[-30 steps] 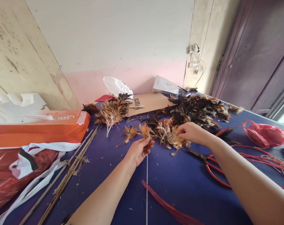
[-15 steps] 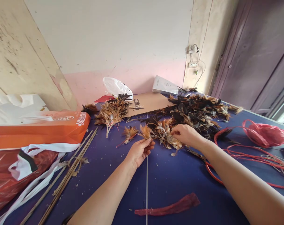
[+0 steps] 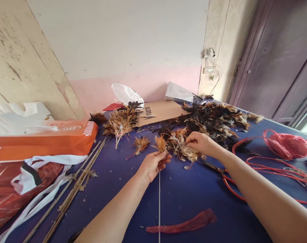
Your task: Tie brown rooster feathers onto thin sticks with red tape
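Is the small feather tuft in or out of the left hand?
In: the left hand pinches the feather tuft near its base, its brown tips fanning out.

Left hand [image 3: 157, 165] pinching small golden-brown feather tuft [image 3: 160, 143]. Right hand [image 3: 200, 143] at loose brown-and-white feather heap [image 3: 178, 143]; grip unclear. Red-handled metal scissors [image 3: 220, 171] partly behind right forearm [image 3: 257, 192]. Dark-pink plastic strip [image 3: 181, 226] on blue table [image 3: 113, 182], nearer camera.

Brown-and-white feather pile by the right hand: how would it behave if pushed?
Feather pile: probably very light, being fluffy plumes. Likely soft and yielding, given its fine, splayed tips. May scatter, as loose wisps lie at its near edge.
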`<state>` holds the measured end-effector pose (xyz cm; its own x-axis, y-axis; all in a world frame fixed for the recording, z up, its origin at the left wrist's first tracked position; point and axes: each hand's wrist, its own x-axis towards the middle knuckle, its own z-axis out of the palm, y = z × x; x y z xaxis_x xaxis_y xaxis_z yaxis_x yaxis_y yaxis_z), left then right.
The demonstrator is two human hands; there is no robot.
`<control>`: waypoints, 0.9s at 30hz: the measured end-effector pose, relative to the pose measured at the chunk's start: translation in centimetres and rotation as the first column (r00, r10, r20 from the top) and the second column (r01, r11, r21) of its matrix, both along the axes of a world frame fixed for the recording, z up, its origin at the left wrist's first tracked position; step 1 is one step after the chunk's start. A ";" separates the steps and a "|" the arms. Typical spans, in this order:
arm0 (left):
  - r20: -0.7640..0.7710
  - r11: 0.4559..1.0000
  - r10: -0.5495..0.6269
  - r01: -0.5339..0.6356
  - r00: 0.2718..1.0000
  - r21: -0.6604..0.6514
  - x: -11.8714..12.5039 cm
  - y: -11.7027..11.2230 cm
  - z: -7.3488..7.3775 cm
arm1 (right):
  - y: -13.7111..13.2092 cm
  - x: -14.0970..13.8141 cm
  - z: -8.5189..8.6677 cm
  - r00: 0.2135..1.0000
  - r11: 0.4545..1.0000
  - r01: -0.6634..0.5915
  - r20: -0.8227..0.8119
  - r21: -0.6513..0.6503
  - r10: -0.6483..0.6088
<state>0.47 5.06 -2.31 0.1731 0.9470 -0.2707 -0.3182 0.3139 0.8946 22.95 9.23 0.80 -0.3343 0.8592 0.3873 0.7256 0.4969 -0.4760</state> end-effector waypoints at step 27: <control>0.314 0.941 -0.221 0.287 0.923 -0.182 -0.2 -0.3 0.0 | -2.4 -3.1 1.0 0.939 0.936 -0.256 -0.290 -0.240 0.183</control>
